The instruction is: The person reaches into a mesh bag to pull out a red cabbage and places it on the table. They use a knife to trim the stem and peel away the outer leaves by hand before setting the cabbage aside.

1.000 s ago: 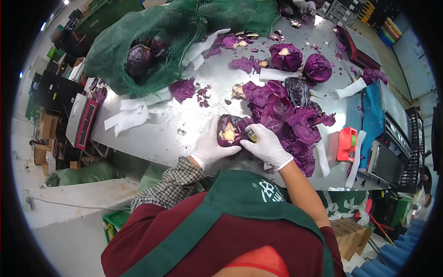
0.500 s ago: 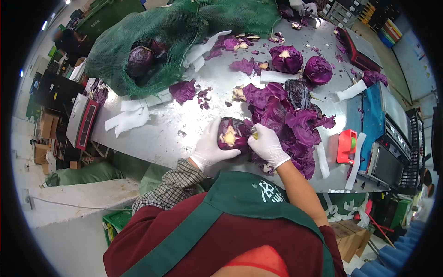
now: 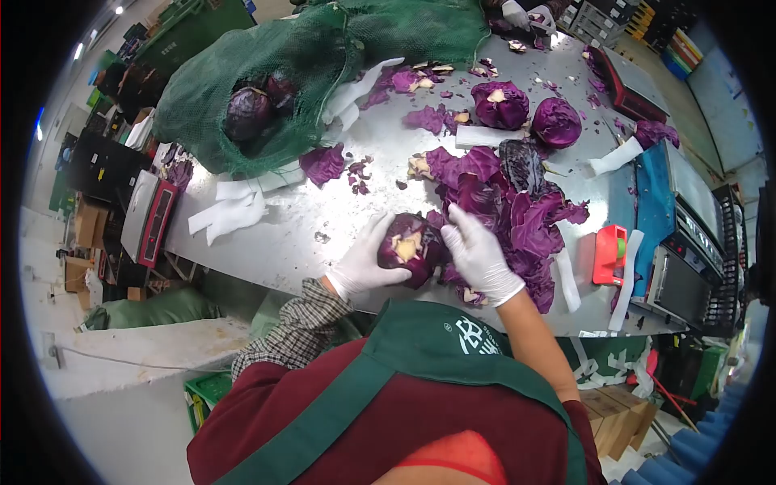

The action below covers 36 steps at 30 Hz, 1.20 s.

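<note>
My gloved left hand (image 3: 365, 263) is wrapped round the left side of a red cabbage (image 3: 420, 260), its thumb along the near side. The cabbage's pale cut stem end faces up toward me. At its right is my gloved right hand (image 3: 483, 257), with fingers stretched forward and the thumb apart, close to the outer leaves. No knife shows in it; its palm side is hidden. Loose purple leaves (image 3: 535, 226) are heaped just beyond and to the right of this hand.
A green mesh sack (image 3: 202, 97) with cabbages lies at the back left. Two more cabbages, one a trimmed cabbage (image 3: 557, 123), sit farther back. White foam sleeves (image 3: 230, 212), a red tape dispenser (image 3: 608, 257) and scales (image 3: 149, 218) stand around. Another person's gloved hands (image 3: 525, 14) are at the far edge.
The small knife with the yellowish handle in my right hand has gone from sight, and that hand's fingers have straightened. The cabbage has tilted and shifted slightly nearer, still in my left hand.
</note>
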### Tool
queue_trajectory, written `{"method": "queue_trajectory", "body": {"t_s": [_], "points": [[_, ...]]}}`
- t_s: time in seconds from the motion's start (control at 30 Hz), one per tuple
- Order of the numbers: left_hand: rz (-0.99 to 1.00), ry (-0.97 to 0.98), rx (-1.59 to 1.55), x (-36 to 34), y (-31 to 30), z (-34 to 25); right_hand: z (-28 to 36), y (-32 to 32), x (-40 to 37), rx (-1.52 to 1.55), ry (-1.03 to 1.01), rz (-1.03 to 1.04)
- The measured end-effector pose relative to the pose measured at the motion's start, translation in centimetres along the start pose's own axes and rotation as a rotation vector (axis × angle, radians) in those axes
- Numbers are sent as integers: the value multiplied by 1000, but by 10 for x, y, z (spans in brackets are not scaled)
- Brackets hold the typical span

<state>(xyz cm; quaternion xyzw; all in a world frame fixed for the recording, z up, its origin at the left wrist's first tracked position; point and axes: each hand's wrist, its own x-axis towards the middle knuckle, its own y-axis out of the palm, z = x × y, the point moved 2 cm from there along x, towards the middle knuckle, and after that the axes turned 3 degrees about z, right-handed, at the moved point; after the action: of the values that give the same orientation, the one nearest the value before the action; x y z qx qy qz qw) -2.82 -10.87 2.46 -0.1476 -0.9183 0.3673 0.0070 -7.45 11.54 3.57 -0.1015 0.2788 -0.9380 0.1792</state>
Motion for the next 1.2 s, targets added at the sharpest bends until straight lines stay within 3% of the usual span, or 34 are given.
{"method": "queue_trajectory", "body": {"t_s": [0.03,0.23,0.67,0.8,0.87,0.97,1.0,1.03,1.13,1.2], "points": [[-40,44,125,-1,6,-2,-1,8,-6,-13,20,45],[-141,-68,96,3,16,-11,13,25,-29,-158,32,153],[-191,-81,183,10,24,-16,18,36,-11,-504,19,124],[-210,-109,159,9,26,-17,12,28,6,-405,4,119],[-205,-79,165,6,26,-15,-4,15,25,-356,138,81],[-247,176,188,-17,25,-4,-64,2,34,-167,304,34],[-235,221,116,-26,24,8,-51,-6,29,62,462,77],[-215,197,16,-36,25,24,-44,-5,22,192,489,26],[-125,67,-321,-44,20,44,-36,0,11,245,448,17],[-221,118,-6,-45,5,25,-14,-6,8,201,332,10]]}}
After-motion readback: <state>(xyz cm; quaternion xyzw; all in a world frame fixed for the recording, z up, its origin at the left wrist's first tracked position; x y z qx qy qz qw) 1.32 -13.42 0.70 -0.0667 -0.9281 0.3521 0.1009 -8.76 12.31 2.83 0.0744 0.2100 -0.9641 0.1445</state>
